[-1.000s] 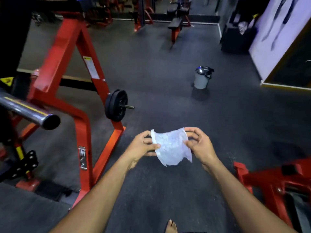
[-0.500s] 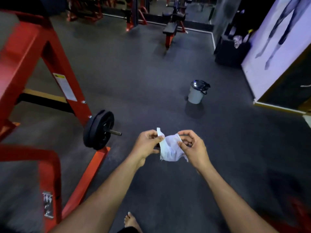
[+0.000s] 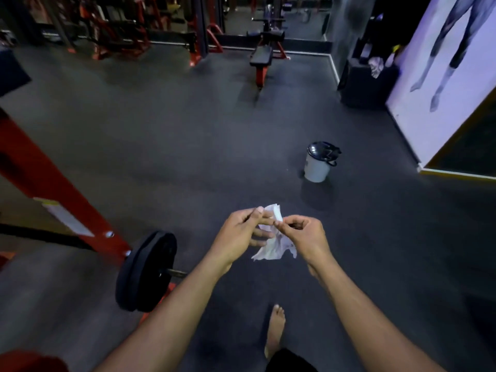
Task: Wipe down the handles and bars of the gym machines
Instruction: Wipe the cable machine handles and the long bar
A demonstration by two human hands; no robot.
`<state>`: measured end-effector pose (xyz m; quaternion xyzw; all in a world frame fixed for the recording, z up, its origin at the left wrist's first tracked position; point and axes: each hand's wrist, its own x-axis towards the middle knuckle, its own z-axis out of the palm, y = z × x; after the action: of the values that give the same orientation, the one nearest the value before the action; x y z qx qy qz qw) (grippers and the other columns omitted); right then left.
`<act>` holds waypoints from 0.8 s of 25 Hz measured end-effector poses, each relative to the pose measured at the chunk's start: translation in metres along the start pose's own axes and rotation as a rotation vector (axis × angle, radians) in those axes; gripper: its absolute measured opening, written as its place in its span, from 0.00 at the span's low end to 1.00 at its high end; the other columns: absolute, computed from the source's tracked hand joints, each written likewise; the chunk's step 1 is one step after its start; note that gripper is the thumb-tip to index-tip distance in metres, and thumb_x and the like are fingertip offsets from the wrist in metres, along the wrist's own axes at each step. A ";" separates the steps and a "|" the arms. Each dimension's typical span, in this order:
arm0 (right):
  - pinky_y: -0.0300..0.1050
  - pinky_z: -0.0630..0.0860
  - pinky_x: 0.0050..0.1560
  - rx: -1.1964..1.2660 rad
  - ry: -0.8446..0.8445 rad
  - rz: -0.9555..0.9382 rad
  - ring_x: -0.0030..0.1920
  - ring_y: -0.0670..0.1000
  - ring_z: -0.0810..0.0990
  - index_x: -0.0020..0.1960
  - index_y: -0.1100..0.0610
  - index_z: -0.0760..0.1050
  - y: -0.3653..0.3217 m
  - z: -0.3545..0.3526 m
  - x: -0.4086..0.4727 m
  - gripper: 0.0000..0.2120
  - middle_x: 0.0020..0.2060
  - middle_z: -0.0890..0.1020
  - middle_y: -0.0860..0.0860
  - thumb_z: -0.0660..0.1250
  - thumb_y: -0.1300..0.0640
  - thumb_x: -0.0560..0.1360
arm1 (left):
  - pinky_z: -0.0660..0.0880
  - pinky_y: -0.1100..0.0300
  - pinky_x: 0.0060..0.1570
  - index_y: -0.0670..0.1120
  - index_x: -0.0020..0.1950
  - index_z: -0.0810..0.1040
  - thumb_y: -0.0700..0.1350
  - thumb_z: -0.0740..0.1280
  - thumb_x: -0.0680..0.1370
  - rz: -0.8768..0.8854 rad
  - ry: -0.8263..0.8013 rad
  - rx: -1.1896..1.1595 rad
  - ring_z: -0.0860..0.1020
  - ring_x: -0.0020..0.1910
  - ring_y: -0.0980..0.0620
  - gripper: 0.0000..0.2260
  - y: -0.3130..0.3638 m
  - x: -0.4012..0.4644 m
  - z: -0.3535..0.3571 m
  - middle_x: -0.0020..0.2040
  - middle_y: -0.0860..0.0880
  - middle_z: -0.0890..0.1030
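Your left hand (image 3: 241,232) and right hand (image 3: 303,234) both pinch crumpled white wipe (image 3: 275,247), held above floor (image 3: 188,146).

Crumpled white wipe cloth (image 3: 272,251), plain, no print. Near left: red steel machine frame (image 3: 53,189) with a white-and-yellow label (image 3: 64,214); black round weight plates (image 3: 146,272). Dark grey rubber floor (image 3: 188,157). Right: pale grey bin with black lid (image 3: 318,167). Far: black-padded bench on red legs (image 3: 261,60).
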<state>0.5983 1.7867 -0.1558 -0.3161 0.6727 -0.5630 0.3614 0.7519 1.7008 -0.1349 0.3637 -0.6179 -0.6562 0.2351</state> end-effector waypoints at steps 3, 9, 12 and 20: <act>0.47 0.71 0.38 0.127 -0.023 0.062 0.38 0.55 0.77 0.41 0.63 0.82 0.005 0.002 0.089 0.09 0.36 0.82 0.59 0.72 0.60 0.78 | 0.82 0.52 0.42 0.47 0.53 0.84 0.47 0.62 0.86 0.100 0.276 0.123 0.85 0.40 0.50 0.11 0.007 0.080 -0.025 0.45 0.49 0.87; 0.47 0.71 0.33 0.332 -0.161 0.039 0.31 0.54 0.75 0.44 0.59 0.79 -0.025 0.004 0.250 0.09 0.32 0.80 0.55 0.64 0.65 0.82 | 0.79 0.53 0.60 0.55 0.55 0.84 0.52 0.72 0.79 0.061 0.241 0.326 0.83 0.52 0.62 0.05 0.029 0.227 -0.073 0.50 0.59 0.86; 0.46 0.79 0.39 0.443 -0.172 0.032 0.41 0.51 0.83 0.57 0.60 0.76 -0.037 0.023 0.324 0.10 0.40 0.84 0.51 0.64 0.71 0.79 | 0.78 0.52 0.63 0.53 0.55 0.84 0.52 0.70 0.82 0.066 0.196 0.336 0.83 0.54 0.58 0.06 0.046 0.288 -0.092 0.50 0.57 0.86; 0.49 0.82 0.46 0.371 -0.244 0.019 0.51 0.52 0.83 0.63 0.52 0.76 -0.067 0.116 0.502 0.25 0.54 0.83 0.55 0.65 0.77 0.75 | 0.75 0.58 0.61 0.52 0.57 0.81 0.49 0.72 0.80 0.150 0.201 0.277 0.81 0.57 0.61 0.06 0.055 0.437 -0.187 0.55 0.57 0.84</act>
<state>0.4267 1.2970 -0.1670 -0.3035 0.5118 -0.6312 0.4976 0.6149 1.2427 -0.1577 0.4093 -0.7010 -0.5058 0.2919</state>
